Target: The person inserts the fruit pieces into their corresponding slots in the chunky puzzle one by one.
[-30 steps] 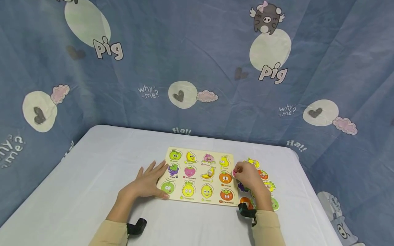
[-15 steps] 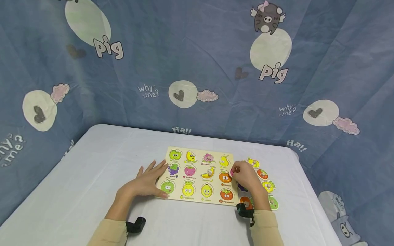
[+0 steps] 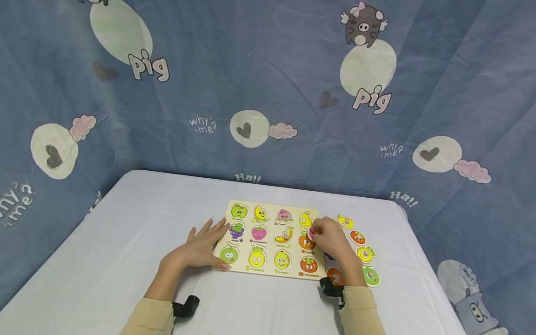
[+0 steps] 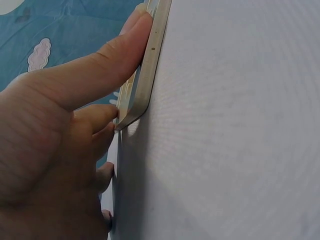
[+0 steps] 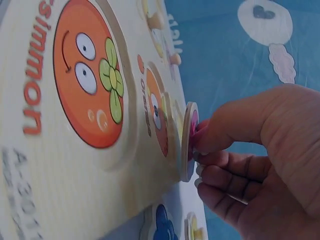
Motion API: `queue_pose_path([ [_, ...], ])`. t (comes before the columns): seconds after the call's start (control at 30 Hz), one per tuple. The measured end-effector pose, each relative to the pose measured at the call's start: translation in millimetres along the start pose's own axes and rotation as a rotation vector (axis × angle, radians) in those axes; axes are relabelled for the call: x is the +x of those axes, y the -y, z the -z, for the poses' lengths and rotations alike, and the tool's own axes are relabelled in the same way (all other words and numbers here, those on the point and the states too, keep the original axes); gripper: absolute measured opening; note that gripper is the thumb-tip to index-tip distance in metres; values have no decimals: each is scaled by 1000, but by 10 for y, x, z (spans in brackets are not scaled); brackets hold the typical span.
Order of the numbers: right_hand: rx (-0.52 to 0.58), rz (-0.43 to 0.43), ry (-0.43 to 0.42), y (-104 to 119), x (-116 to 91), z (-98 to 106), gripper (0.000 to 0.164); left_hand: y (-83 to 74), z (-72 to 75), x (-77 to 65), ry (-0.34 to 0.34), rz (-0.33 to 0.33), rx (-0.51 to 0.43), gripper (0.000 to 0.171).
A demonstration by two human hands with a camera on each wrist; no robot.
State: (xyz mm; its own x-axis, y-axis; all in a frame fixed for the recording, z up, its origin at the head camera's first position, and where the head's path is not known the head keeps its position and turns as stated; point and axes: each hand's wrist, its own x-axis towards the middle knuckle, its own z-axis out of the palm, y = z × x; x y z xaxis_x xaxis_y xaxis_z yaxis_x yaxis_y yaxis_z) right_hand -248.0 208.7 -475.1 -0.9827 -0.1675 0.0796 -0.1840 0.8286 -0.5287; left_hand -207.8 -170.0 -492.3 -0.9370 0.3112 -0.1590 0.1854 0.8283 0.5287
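A pale wooden puzzle board with printed fruits lies on the white table. My left hand rests at its left side, fingers spread; in the left wrist view the thumb lies along the top of the board's edge. Above the right part of the board, my right hand pinches a pink puzzle piece with thumb and fingertips. That piece is tilted near the orange picture, its printed face mostly hidden. The banana piece and peach piece show knobs within their outlines.
Several loose fruit pieces lie right of the board, among them a red one, a pineapple, a green one and an orange-red one. The right forearm partly covers the group. A blue patterned cloth hangs behind the table.
My right hand has moved left with the pink puzzle piece, from the board's right edge to over the orange picture. The left hand has stayed in place.
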Motion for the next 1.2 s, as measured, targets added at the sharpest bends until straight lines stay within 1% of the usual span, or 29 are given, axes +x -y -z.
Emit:
queue_pose_path([
  [0.27,-2,25,-8,64,21,-71,14,-19,-7,3,-25,-7,-7,128],
  [0.4,13,38,-9,99,20,-83,14,-11,-10,13,-25,-10,1,128],
  [0.67,-1,86,-10,158,17,-117,15,7,-27,23,-32,-12,2,129],
  [0.83,17,115,-13,206,19,-137,17,14,-34,24,-36,-17,-5,130],
  [1.07,17,165,-14,287,42,-179,18,3,-25,24,-27,-7,3,129],
  [1.2,21,171,-14,337,49,-198,19,2,-13,18,-28,-9,4,129],
])
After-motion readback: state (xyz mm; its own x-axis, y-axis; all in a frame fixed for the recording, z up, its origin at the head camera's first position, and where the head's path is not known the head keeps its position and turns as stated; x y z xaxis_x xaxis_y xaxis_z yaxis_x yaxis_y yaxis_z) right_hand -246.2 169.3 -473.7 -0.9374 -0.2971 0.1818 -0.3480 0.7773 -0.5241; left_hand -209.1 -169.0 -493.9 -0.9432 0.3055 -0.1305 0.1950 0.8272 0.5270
